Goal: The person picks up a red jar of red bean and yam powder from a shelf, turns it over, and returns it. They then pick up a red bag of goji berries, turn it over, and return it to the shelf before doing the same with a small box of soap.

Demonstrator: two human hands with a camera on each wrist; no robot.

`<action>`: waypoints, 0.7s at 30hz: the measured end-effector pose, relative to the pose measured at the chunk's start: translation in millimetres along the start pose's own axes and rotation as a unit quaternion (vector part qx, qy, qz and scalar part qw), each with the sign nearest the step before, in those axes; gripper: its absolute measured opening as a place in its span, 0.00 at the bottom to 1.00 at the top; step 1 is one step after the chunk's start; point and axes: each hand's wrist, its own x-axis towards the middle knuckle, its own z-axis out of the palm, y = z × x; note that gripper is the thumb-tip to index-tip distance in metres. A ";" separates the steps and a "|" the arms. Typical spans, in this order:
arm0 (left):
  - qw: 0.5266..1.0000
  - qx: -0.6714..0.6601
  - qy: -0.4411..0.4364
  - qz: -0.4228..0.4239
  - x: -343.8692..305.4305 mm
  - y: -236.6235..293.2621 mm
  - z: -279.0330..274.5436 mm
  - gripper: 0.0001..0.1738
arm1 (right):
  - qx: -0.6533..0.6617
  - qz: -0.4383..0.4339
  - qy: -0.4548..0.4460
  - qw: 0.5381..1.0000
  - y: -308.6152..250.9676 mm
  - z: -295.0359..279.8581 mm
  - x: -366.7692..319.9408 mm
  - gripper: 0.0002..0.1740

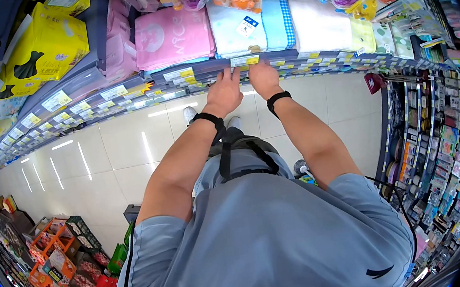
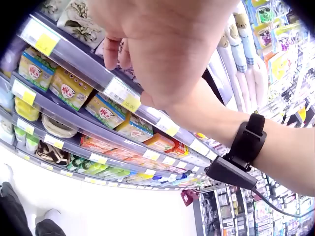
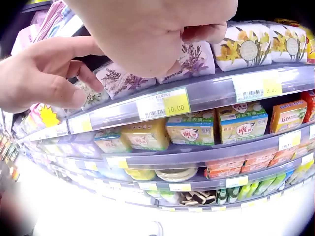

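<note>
Both hands reach in at a shelf just below folded towels. In the head view the left hand [image 1: 224,93] and the right hand [image 1: 264,79] are side by side, their fingertips at the shelf edge. In the right wrist view the left hand [image 3: 39,76] has loosely bent, spread fingers beside a lavender-print soap pack [image 3: 123,81], with nothing between them. The right hand [image 3: 147,37] arches over another lavender-print pack [image 3: 193,61]. Its bent fingers are partly hidden near a yellow-flower pack [image 3: 243,48]; I cannot tell whether they hold anything.
Above lie a pink towel [image 1: 171,36], a blue-edged towel [image 1: 253,29] and a white towel [image 1: 318,23]. A price-tagged shelf edge [image 3: 206,93] runs below the hands, over boxed soaps [image 3: 189,130]. Tiled floor [image 1: 126,139] lies behind; a goods rack [image 1: 441,135] stands at right.
</note>
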 end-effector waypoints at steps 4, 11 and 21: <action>1.000 -0.001 -0.007 -0.030 12.2 3.9 -9.8 0.34 | -0.005 -0.018 -0.021 1.000 6.3 4.4 6.0 0.07; 0.994 0.060 -0.074 -0.044 35.0 -20.3 4.6 0.25 | -0.039 -0.028 -0.044 0.998 7.7 1.2 13.9 0.06; 0.979 0.052 -0.183 -0.078 54.7 -17.8 -11.7 0.26 | -0.037 -0.024 -0.074 0.996 10.2 -1.6 6.2 0.08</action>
